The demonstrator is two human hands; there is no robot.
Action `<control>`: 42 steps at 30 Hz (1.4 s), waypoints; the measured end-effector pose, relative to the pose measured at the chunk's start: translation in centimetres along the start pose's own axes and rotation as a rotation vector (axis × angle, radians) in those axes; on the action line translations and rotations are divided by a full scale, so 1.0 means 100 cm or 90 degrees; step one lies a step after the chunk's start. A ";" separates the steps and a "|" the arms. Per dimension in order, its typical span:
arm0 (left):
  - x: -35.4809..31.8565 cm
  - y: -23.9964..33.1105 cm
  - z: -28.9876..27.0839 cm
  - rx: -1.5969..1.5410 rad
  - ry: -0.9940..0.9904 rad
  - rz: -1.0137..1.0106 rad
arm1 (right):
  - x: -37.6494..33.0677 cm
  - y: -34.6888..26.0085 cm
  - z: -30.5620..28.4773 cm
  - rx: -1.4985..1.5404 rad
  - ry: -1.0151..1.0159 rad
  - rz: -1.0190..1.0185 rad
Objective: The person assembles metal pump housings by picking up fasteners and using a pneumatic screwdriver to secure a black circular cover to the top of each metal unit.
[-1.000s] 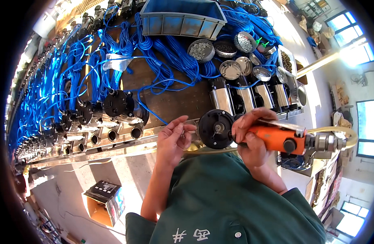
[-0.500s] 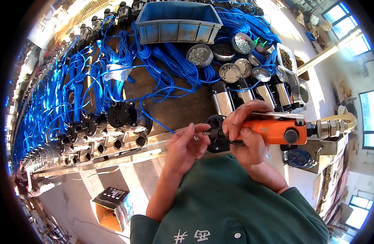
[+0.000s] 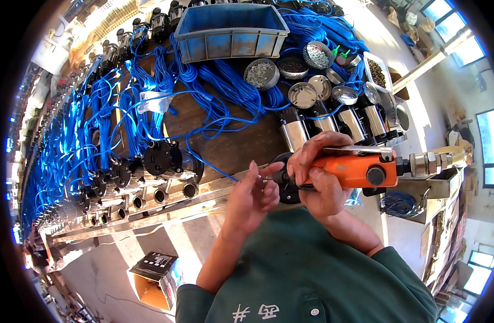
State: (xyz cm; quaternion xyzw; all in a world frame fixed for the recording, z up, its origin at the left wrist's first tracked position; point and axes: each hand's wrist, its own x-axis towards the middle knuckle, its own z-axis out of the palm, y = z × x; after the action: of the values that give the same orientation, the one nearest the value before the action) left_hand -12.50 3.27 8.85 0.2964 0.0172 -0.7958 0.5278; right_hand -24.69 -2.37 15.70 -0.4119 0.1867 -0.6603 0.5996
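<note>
In my right hand [image 3: 323,180] is an orange air screwdriver [image 3: 350,171], gripped around its front end with the fingers over its metal lever. Its dark nose [image 3: 279,177] points left toward my left hand [image 3: 251,196]. The left fingertips are pinched around a small metal screw [image 3: 262,178], right at the tip of the nose. Just behind and below the nose is a round black flange [image 3: 291,195], mostly covered by my hands and the tool. A pale hose [image 3: 455,156] joins the tool's back end through a metal coupling [image 3: 431,163].
A blue-grey crate [image 3: 233,43] stands at the back of the bench. Bundles of blue cable [image 3: 230,89] spread around it. Round tins [image 3: 262,74] of small hardware sit right of centre, near steel cylinders [image 3: 294,132]. More pump-like bodies [image 3: 163,157] line the left edge. An open carton [image 3: 153,280] lies on the floor.
The air screwdriver and my right hand have shifted slightly left. My left hand has moved slightly right and down, its fingers still at the tool's tip. The view has shifted a little.
</note>
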 end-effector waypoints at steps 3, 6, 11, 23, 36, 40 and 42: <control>0.000 -0.001 0.002 -0.019 -0.008 -0.016 | -0.001 0.000 -0.001 -0.016 -0.017 0.004; 0.001 -0.003 0.002 -0.031 -0.004 -0.023 | -0.002 0.001 -0.003 -0.017 -0.012 0.010; 0.001 -0.007 0.005 -0.066 -0.005 -0.034 | -0.002 0.001 -0.003 -0.010 -0.015 0.015; -0.001 -0.009 0.005 -0.076 -0.011 -0.012 | -0.004 0.004 -0.006 -0.045 -0.039 -0.033; 0.012 0.013 -0.036 0.215 0.123 0.074 | 0.012 0.007 -0.025 -0.051 -0.030 -0.065; 0.024 -0.002 -0.053 0.508 0.185 0.238 | 0.013 0.022 -0.032 -0.188 -0.001 0.021; 0.029 -0.009 -0.057 0.648 0.150 0.216 | 0.013 0.027 -0.031 -0.207 -0.016 0.049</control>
State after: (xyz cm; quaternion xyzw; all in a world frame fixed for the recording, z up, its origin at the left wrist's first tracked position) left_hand -11.46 3.24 2.42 0.6001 -0.3591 -0.5688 0.4329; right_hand -25.21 -4.96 12.29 -0.5041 0.2996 -0.5927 0.5521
